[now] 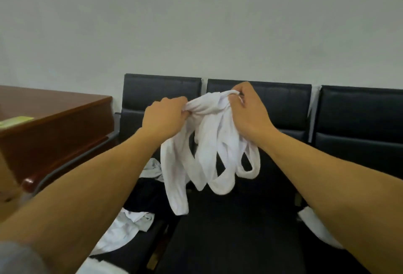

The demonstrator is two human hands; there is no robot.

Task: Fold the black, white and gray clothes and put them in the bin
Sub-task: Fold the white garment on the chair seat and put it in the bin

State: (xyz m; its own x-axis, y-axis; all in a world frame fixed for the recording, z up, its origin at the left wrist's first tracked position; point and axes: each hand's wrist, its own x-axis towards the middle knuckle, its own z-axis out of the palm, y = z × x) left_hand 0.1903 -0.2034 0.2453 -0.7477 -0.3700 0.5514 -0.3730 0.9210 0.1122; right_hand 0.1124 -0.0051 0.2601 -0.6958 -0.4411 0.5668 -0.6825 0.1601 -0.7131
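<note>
My left hand and right hand both pinch the white garment at its top edge, mid-frame, held up in the air over the black chairs; its long axis hangs straight down from both grips, looped straps dangling toward lower centre; neither hand is nearer; the cloth looks bunched and twisted, unfolded; more clothes lie at lower left; no bin shows
</note>
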